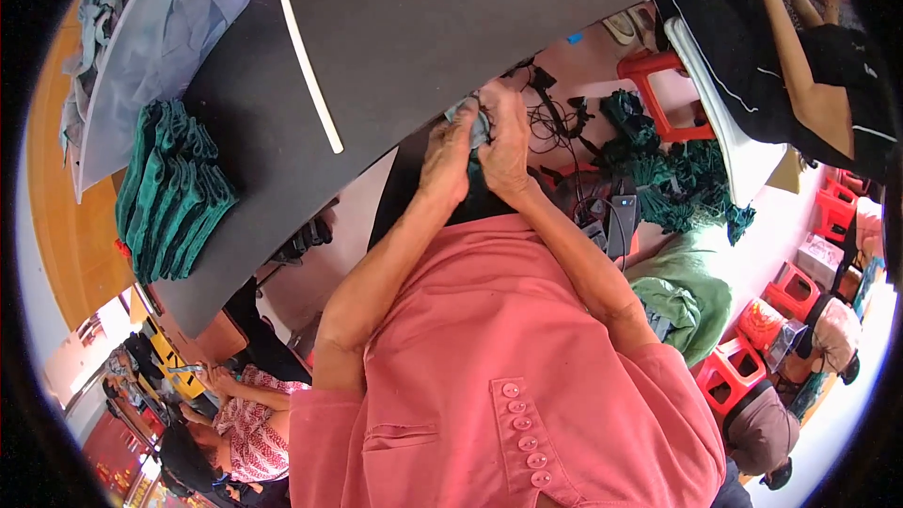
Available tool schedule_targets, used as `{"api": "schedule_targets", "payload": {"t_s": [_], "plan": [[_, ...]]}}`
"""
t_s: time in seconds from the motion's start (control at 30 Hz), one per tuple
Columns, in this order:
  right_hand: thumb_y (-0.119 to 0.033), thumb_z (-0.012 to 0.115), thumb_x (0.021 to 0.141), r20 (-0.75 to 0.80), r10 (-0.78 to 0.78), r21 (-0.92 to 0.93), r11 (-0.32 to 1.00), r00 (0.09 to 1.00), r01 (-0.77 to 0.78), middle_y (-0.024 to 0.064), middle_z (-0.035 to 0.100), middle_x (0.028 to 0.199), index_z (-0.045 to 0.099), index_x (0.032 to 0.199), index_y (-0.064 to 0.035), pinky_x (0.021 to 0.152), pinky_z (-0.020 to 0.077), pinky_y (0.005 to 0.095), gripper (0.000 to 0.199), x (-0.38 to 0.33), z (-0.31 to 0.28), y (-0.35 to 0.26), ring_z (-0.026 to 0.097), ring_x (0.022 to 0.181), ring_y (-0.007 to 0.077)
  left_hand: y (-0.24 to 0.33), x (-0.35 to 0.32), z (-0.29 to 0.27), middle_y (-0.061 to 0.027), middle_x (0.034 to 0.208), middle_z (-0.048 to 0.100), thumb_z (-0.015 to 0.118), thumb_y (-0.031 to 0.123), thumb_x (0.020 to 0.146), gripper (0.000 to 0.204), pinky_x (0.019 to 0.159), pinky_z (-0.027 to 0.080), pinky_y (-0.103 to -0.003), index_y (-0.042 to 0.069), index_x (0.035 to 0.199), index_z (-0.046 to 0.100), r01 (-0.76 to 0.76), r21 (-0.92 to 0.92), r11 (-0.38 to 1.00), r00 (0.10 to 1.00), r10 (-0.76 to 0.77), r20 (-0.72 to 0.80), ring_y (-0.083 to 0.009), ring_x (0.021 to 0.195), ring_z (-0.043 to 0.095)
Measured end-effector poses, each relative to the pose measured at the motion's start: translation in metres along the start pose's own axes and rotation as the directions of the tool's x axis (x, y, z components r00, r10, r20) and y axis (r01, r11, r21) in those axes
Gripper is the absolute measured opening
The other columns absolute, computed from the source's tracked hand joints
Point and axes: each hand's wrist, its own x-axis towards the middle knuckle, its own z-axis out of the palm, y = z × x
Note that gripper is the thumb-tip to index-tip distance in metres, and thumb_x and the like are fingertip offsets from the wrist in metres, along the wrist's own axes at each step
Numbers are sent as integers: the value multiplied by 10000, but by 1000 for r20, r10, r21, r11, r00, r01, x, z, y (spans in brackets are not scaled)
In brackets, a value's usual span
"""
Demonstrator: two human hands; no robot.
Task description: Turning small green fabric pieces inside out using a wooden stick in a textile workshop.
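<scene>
Both of my hands meet just off the near edge of the dark table point(404, 28). My left hand point(446, 158) is closed, its thumb pressed on a small grey-blue piece of cloth point(480, 130). My right hand point(506, 143) curls around the same cloth from the other side, with slight blur at the fingertips. Most of the cloth is hidden by the fingers. Below the hands, dark green fabric point(482, 190) shows between my wrists. On the table to the left stands a stack of folded dark green cloth pieces point(174, 193).
A long white strip point(308, 61) lies on the table. A translucent bin point(155, 56) with grey cloth stands far left. Right of my hands, cables point(555, 122), green bundles point(673, 179) and a red stool point(649, 80) crowd the floor. Co-workers sit lower left and at right.
</scene>
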Motion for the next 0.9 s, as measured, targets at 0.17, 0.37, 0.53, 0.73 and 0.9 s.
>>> {"api": "schedule_targets", "payload": {"t_s": [0.17, 0.37, 0.53, 0.73, 0.9], "plan": [[68, 557, 656, -25, 159, 22, 987, 987, -158, 86, 497, 869, 510, 1129, -60, 692, 398, 296, 493, -20, -1, 3, 491, 799, 225, -16, -23, 6, -15, 1003, 571, 581, 347, 898, 383, 870, 372, -273, 12, 1083, 570, 62, 76, 995, 985, -49, -165, -111, 968, 491], [65, 587, 687, -41, 93, 30, 995, 995, -92, 71, 479, 865, 532, 1110, -54, 655, 417, 293, 443, -21, -1, 1, 486, 756, 202, 1, -11, -4, -58, 1004, 580, 546, 445, 879, 469, 822, 399, -287, 16, 1067, 584, -29, 193, 981, 996, 13, 87, -143, 903, 510], [40, 584, 706, -109, 221, 92, 973, 969, -212, 84, 477, 835, 547, 1107, -64, 656, 409, 347, 415, -24, 8, 8, 480, 751, 229, -14, -9, 0, -15, 921, 565, 522, 325, 920, 307, 771, 384, -263, 32, 957, 605, -63, 115, 991, 998, 65, -13, -104, 853, 485], [10, 567, 761, -52, 153, -5, 988, 987, -154, 51, 506, 871, 535, 1114, -49, 593, 421, 234, 359, -28, -2, 6, 514, 794, 149, -3, -35, 5, -29, 1015, 566, 534, 364, 912, 374, 853, 366, -271, 18, 1037, 604, 66, 363, 930, 996, -42, -74, -110, 938, 475], [-13, 588, 727, -46, 13, 79, 997, 999, -9, 114, 536, 862, 543, 1101, -37, 685, 421, 350, 378, -22, 0, 6, 513, 761, 278, -10, -18, -17, -85, 977, 602, 518, 439, 887, 524, 871, 397, -300, -33, 1110, 567, 37, 359, 933, 999, -49, 24, -187, 940, 532]]}}
